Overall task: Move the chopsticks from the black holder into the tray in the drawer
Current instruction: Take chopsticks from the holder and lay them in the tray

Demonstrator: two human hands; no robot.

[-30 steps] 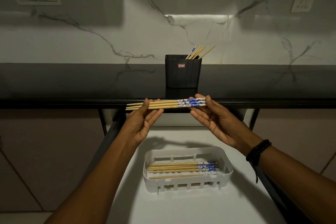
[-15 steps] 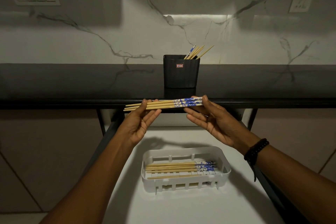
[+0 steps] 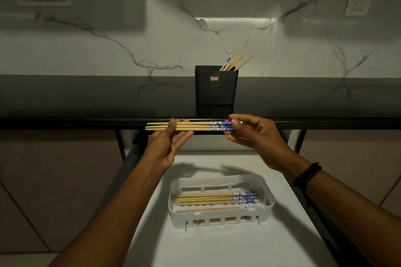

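Both hands are holding one bundle of chopsticks point(image 3: 191, 126) level in the air, the left hand point(image 3: 167, 147) pinching the bare wooden part between thumb and fingers near the pointed ends, and the right hand point(image 3: 256, 136) closing its fingertips around the blue-and-white patterned ends. The bundle is running left to right, tips pointing left, decorated heads to the right, hanging in front of the black counter edge point(image 3: 86, 122) and above the open drawer point(image 3: 217, 245). Nearer the camera, a white slotted plastic tray point(image 3: 269, 199) is sitting on the drawer's white floor, and more chopsticks point(image 3: 208, 198) are lying in it along the same left-right line, their patterned ends again to the right; one plain stick is lying apart from them toward the front wall. A dark beaded bracelet point(image 3: 307, 174) is circling the right wrist. Farther back, the black holder point(image 3: 216, 85) is standing upright on the counter, wearing a small red-and-white sticker whose print is too small to read, and the remaining chopsticks point(image 3: 235, 63) are leaning up and to the right out of it against the marble wall point(image 3: 108, 39).
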